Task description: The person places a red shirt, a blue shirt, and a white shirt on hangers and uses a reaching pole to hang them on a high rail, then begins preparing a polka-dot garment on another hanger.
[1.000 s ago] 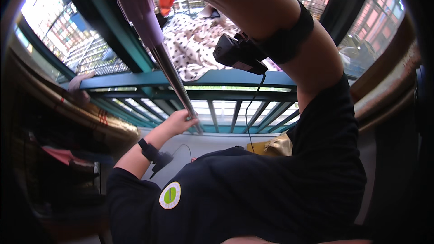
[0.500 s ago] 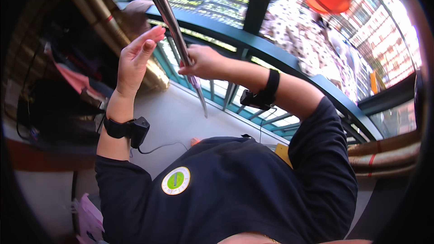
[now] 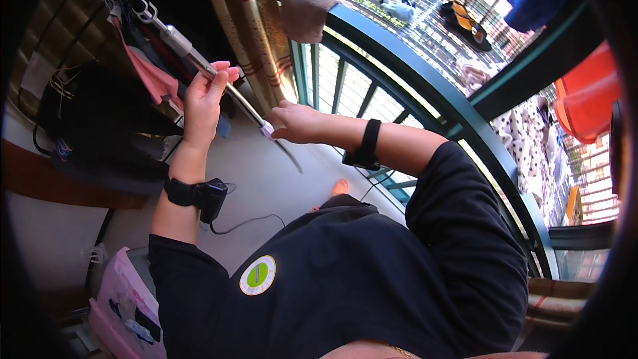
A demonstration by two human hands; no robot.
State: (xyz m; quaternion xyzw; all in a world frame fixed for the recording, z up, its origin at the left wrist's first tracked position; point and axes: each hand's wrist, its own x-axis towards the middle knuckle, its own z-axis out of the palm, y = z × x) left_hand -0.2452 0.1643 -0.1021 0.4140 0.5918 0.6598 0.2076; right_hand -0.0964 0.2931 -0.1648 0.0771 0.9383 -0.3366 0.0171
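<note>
A silver clothes pole with a forked hook end slants from the dark left corner down toward the floor. My left hand has its thumb and fingers around the shaft, below the pale grey collar. Lower down, my right hand closes at the shaft beside the purple collar; its fingertips are partly hidden. The pole's thin tail reaches past my right hand over the pale floor. At the far end, the fork is near hangers with a pink garment.
On the right, a green railing runs before a window cage with laundry, a sandal and a red-orange bucket. A patterned curtain hangs ahead. A pink bag stands lower left. My foot shows on the floor.
The view has turned left. The pole has swung from upright to leaning left, bringing its fork into view. My left hand, open beside the pole before, now holds it.
</note>
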